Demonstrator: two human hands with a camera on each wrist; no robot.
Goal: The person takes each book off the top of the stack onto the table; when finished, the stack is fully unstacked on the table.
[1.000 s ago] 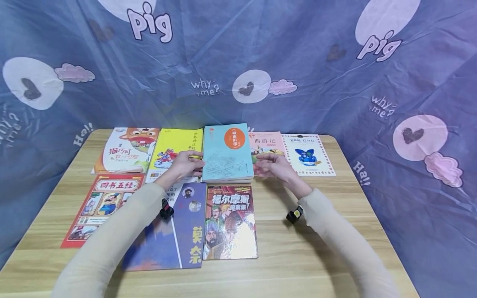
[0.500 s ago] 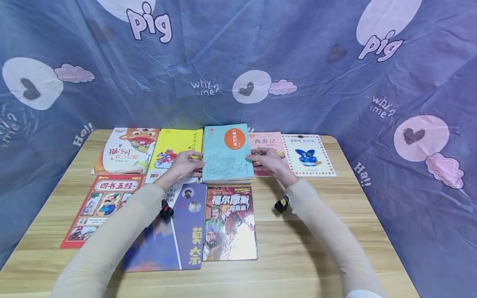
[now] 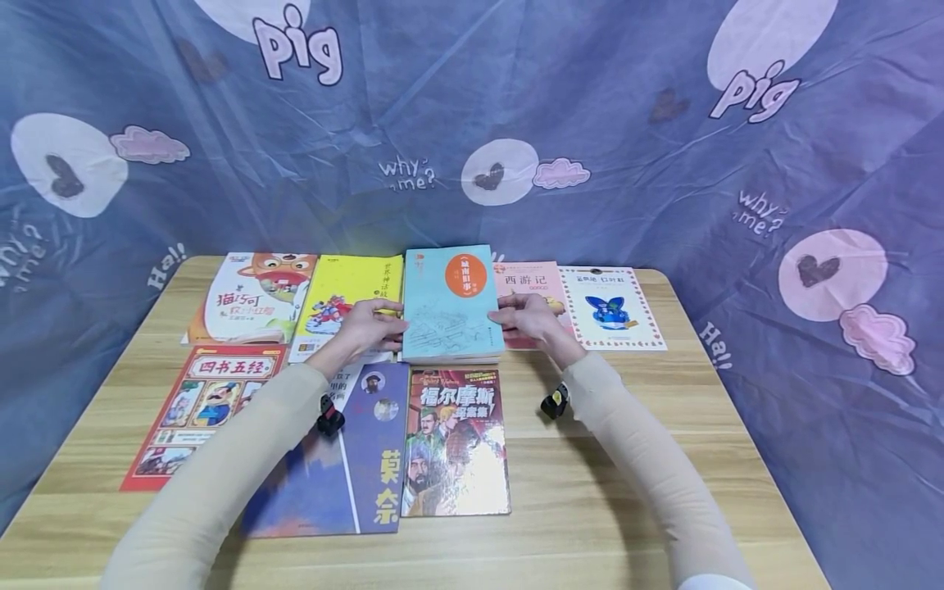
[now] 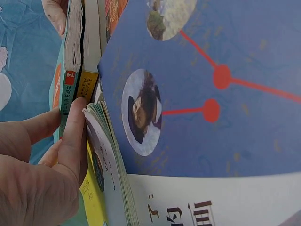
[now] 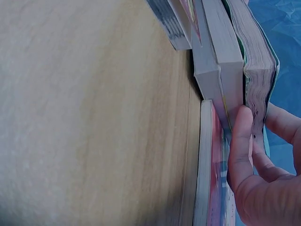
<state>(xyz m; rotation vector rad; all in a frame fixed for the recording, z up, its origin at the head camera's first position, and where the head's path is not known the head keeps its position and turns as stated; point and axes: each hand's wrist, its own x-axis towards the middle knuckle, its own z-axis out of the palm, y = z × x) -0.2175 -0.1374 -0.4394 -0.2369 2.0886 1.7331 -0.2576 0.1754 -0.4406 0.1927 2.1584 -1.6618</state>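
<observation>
Two hands, left hand point(image 3: 374, 325) and right hand point(image 3: 533, 318), curl fingers around opposite edges of the thick teal paperback book point(image 3: 451, 303) at frame centre, steadying its stack on the wooden worktop point(image 3: 590, 492).

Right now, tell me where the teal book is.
In the head view, the teal book tops a small stack at the table's far middle, between the yellow book and pink book, gripped by both hands.

Both arms covered to the wrist by long, close-fitting beige sleeves. Small black camera unit strapped at each wrist. Left hand point(image 3: 372, 328) and right hand point(image 3: 533, 319) bare: no gloves, rings or markings discernible.
</observation>
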